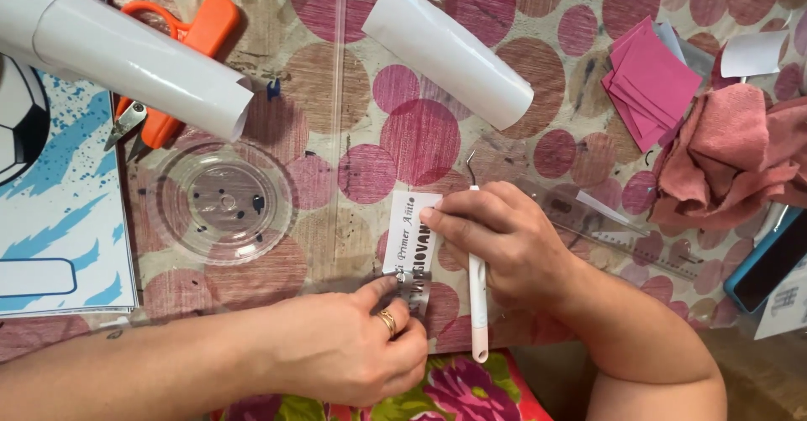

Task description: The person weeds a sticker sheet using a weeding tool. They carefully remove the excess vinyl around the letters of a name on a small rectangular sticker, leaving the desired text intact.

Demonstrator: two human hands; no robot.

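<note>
A small white vinyl sticker strip (409, 234) with dark lettering lies on the dotted tablecloth at the middle. My left hand (353, 349), a ring on one finger, pinches a clear transfer film at the strip's lower end. My right hand (504, 240) presses a fingertip on the strip's right edge and holds a white weeding tool (477, 303) with a thin metal hook pointing away from me.
A clear round plastic lid (223, 202) sits left of the strip. Orange scissors (168, 68) and two white paper rolls (454, 51) lie behind. Pink paper squares (651, 81), a pink cloth (740, 152), a clear ruler (622, 236) and a phone (769, 261) are on the right. A printed sheet (50, 202) lies left.
</note>
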